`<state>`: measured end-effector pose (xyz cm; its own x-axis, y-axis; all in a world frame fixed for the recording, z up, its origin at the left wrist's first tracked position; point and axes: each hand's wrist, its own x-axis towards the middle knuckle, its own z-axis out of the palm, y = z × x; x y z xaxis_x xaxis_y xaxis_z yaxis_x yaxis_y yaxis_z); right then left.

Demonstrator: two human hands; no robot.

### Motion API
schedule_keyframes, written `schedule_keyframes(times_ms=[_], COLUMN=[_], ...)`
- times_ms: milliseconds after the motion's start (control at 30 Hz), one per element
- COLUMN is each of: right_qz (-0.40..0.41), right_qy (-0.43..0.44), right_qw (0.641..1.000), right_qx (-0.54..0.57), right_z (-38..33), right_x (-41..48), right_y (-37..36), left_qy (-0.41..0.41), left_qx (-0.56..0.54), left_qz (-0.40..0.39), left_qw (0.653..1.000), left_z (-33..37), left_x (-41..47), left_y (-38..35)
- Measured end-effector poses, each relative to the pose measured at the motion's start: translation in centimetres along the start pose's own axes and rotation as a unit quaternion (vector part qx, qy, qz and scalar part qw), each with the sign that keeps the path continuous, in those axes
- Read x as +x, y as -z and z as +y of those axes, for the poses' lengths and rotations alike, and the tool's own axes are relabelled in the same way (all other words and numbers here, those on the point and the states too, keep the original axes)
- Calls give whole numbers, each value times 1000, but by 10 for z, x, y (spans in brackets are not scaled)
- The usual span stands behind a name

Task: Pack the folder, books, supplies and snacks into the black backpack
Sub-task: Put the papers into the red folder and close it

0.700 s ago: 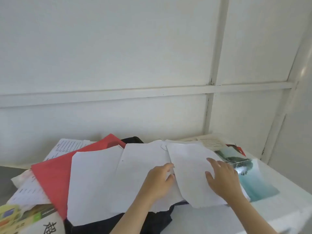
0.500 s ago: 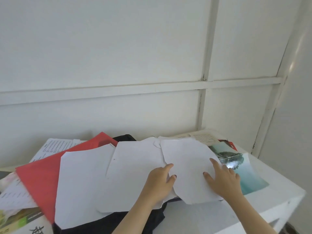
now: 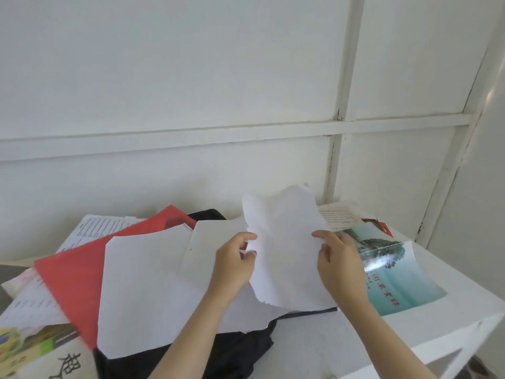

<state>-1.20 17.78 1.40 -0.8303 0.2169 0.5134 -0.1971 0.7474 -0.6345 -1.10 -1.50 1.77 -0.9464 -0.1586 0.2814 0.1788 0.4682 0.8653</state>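
Black fabric first: the black backpack (image 3: 218,354) lies flat nearest me, mostly buried under paper, w/ one green-yellow book (image 3: 41,348) just left of it. Above the pack's right half, my left hand (image 3: 235,266) and right hand (image 3: 338,263) each pinch a side edge of the raised sheet (image 3: 284,242), thumb and fingertips closed on the paper. It hangs curved btwn them, lower edge down by the pack. It's thin, light and floppy, ragged at the edges. I'd judge it creases or tears easily, so grip both sides and don't tug them apart. Loose white sheets: 3, the held one plus two flat sheets (image 3: 142,283) overlapping across the pack. One red folder (image 3: 71,274) lies over the pack's left side, partly under those. It's prob stiffer and slick, best taken by a long edge. One teal-cover book (image 3: 396,277) lies right of the pack, cover curling up, so 2 books total. Printed pages (image 3: 101,225) sit beyond the folder, far left of the pack; can't tell how many. No snacks or supplies in view.
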Motion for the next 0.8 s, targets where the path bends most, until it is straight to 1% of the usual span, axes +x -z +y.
schedule_keyframes(times_ms=[133,300,467,567,633,733,800], right_qz=[-90,-182,-217,-222,-218,-218,-220], right_qy=[-6,3,19,5,-4,-19,-39], right_qw=[996,983,974,971,968,968,971], right_qx=[21,12,-60,-88,-120,-126,-84], right_z=[-27,-43,-46,-44,-44,-46,-45], right_x=[-8,-26,-34,-39,-42,-43,-41], right_y=[-24,-61,-79,-81,-82,-83,-84], left_qy=[29,68,91,66,73,100,115], left_qx=[43,113,192,285,322,286,225], left_qz=[52,59,64,72,51,-7,-12], left_qw=[997,990,975,953,942,953,967], left_z=[-25,-64,-90,-98,-101,-101,-100], left_x=[1,-5,-12,-12,-10,-9,-9], left_y=[51,82,89,90,89,83,81])
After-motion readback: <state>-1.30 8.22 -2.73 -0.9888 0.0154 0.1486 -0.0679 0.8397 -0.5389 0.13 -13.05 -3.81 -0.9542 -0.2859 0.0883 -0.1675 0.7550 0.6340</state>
